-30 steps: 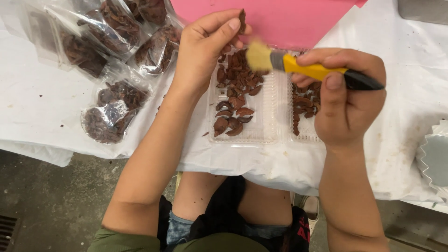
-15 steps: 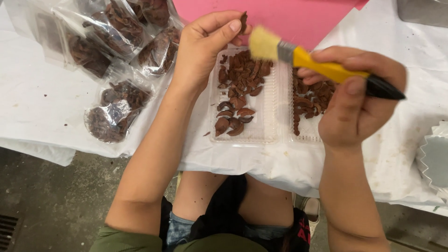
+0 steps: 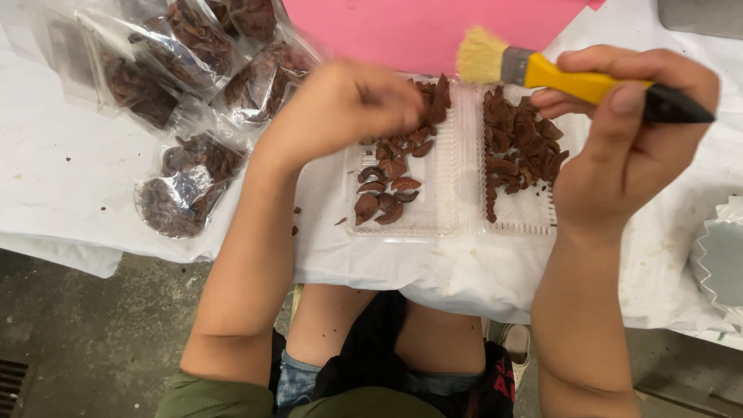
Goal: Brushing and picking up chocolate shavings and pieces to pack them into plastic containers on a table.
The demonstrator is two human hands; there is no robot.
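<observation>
left of tray (image 3: pixel 449 209), clear bags (image 3: pixel 182 190)

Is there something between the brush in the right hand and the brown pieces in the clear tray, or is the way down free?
Nothing visible blocks it. The brush in the right hand hangs over the clear tray's far edge, with open air below its bristles. The left hand covers only the left compartment's top; the brown pieces on the right lie uncovered.
</observation>
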